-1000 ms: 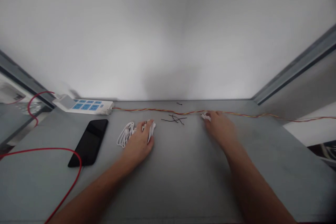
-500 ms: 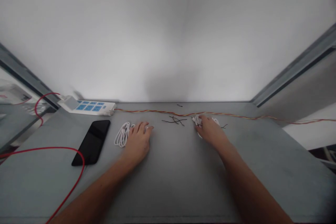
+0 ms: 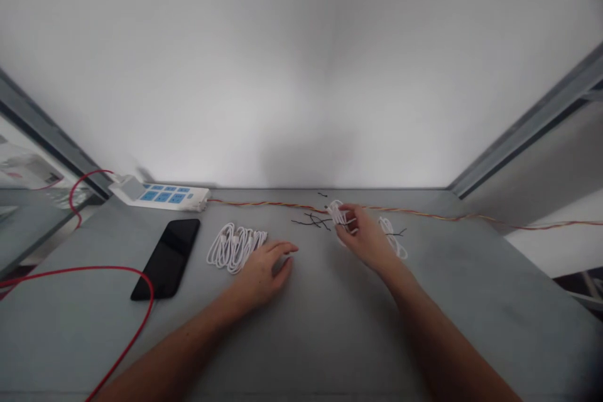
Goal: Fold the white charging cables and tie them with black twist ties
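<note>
My right hand (image 3: 365, 235) pinches a coiled white cable (image 3: 337, 213) with a black twist tie around it, held just above the grey table. Beside that hand, to its right, another coiled white cable (image 3: 393, 239) lies with a black tie across it. My left hand (image 3: 266, 270) is empty, thumb and fingers apart, over the table. Several coiled white cables (image 3: 232, 248) lie in a row at its upper left. Between the hands, farther back, are several loose black twist ties (image 3: 313, 221).
A black phone (image 3: 167, 257) lies at the left, with a red cable (image 3: 149, 292) crossing its lower corner. Behind it sits a white power strip (image 3: 198, 199) with blue sockets and a plugged-in charger (image 3: 128, 188). A twisted red-yellow wire (image 3: 424, 215) runs along the back.
My right hand has lifted a coiled cable and moved slightly left, uncovering the other coil. My left hand has withdrawn from the left-hand cables, moving right and nearer me.
</note>
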A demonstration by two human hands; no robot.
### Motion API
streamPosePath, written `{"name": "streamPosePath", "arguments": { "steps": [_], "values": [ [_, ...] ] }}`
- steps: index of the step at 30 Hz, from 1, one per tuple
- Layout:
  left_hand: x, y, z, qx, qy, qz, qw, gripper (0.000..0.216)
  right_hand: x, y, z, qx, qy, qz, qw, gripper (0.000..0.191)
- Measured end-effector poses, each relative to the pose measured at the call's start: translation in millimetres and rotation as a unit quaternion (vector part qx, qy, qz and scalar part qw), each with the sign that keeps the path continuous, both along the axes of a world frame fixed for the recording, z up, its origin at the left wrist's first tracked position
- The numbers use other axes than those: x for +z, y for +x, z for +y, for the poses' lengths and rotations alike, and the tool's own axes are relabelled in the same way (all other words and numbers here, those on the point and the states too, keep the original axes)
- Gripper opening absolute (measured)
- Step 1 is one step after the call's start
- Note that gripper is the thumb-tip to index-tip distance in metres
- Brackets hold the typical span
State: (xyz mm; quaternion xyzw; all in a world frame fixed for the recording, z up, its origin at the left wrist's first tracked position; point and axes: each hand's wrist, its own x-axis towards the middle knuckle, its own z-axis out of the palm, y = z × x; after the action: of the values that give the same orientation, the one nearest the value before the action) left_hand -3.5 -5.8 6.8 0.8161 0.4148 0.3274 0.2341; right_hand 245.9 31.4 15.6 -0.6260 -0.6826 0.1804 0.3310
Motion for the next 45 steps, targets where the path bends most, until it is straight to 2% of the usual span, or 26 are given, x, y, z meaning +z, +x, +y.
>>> {"name": "streamPosePath", "arguments": {
  "steps": [2, 4, 6, 8, 10, 12, 14, 19, 25, 31, 35, 38, 42, 45],
  "values": [
    [1.5, 4, -3, 0.003, -0.114, -0.057, 0.992, 0.030, -6.4, -13, -3, 0.043, 0.014, 0.055, 0.997, 0.040],
    [1.3, 10, -3, -0.001, -0.219, -0.144, 0.965, 0.039, -15.6, -27, -7, 0.080, 0.026, 0.086, 0.993, 0.039],
    [-0.8, 19, -1, -0.006, -0.281, -0.218, 0.935, 0.047, -23.6, -40, -10, 0.119, 0.026, 0.114, 0.986, 0.041],
    [-4.1, 29, 2, -0.002, -0.303, -0.268, 0.915, 0.049, -27.5, -49, -15, 0.165, 0.016, 0.141, 0.976, 0.044],
    [-8.3, 38, 3, 0.003, -0.293, -0.283, 0.913, 0.046, -27.2, -54, -19, 0.215, 0.015, 0.159, 0.964, 0.049],
    [-13.1, 43, 5, 0.041, -0.291, -0.278, 0.914, 0.043, -25.3, -56, -23, 0.251, 0.025, 0.168, 0.953, 0.054],
    [-18.1, 44, 6, 0.083, -0.333, -0.282, 0.896, 0.046, -25.0, -57, -25, 0.268, 0.030, 0.178, 0.946, 0.055],
    [-26.3, 38, 8, 0.069, -0.379, -0.326, 0.863, 0.052, -32.4, -62, -21, 0.224, 0.032, 0.164, 0.960, 0.035],
    [-32.1, 34, 8, 0.059, -0.400, -0.398, 0.823, 0.044, -35.7, -66, -19, 0.192, 0.050, 0.125, 0.972, 0.020],
    [-27.7, 32, 11, 0.026, -0.334, -0.331, 0.882, 0.045, -43.8, -66, -17, 0.209, 0.106, 0.113, 0.966, 0.021],
    [-28.2, 33, 11, 0.035, -0.346, -0.311, 0.885, 0.044, -41.4, -67, -18, 0.219, 0.114, 0.093, 0.965, 0.021],
    [-30.4, 32, 10, 0.045, -0.372, -0.330, 0.867, 0.049, -35.0, -70, -21, 0.204, 0.108, 0.068, 0.971, 0.017],
    [-30.5, 29, 12, 0.044, -0.415, -0.390, 0.821, 0.051, -26.5, -79, -26, 0.141, 0.100, 0.059, 0.983, 0.009],
    [-29.2, 29, 14, 0.063, -0.419, -0.419, 0.803, 0.049, -22.2, -81, -30, 0.106, 0.070, 0.046, 0.991, 0.007]
  ]
}}
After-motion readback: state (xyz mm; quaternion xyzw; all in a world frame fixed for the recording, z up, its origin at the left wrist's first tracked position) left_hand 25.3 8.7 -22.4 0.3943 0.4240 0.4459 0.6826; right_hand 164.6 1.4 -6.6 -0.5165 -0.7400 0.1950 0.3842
